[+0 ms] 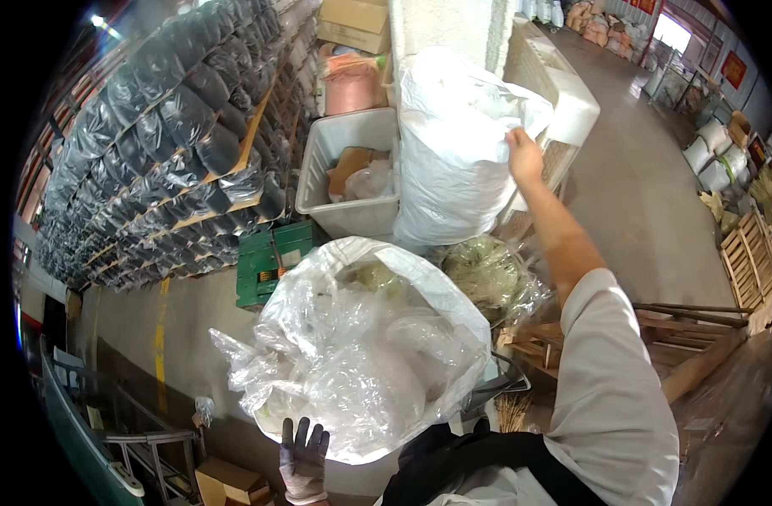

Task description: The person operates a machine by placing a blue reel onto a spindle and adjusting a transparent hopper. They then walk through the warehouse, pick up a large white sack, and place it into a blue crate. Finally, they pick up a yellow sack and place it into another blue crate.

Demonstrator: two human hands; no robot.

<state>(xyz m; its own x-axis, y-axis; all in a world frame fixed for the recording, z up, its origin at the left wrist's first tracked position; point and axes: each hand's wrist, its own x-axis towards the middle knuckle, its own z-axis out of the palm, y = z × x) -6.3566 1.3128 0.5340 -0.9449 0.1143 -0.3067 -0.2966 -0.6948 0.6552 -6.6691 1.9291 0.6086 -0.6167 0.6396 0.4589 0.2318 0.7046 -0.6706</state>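
Observation:
My bare right hand (525, 157) reaches forward and is closed on the upper right edge of a tall white woven sack (453, 152). The sack stands upright and bulges; what it holds is hidden. My left hand (303, 462), in a grey glove with dark fingertips, is open with its fingers spread. It lies close to the near left rim of a wide white bag (475, 325); I cannot tell whether it touches. Crumpled clear plastic film (352, 371) fills this bag and spills over its left side.
Left of the tall sack stands a pale plastic bin (314, 181) with cardboard inside. A green metal box (259, 261) lies behind the bag. Black-wrapped bundles (183, 118) rise in stacked layers at left. Wooden pallets (690, 337) lie at right, and a cardboard box (230, 481) is near my left hand.

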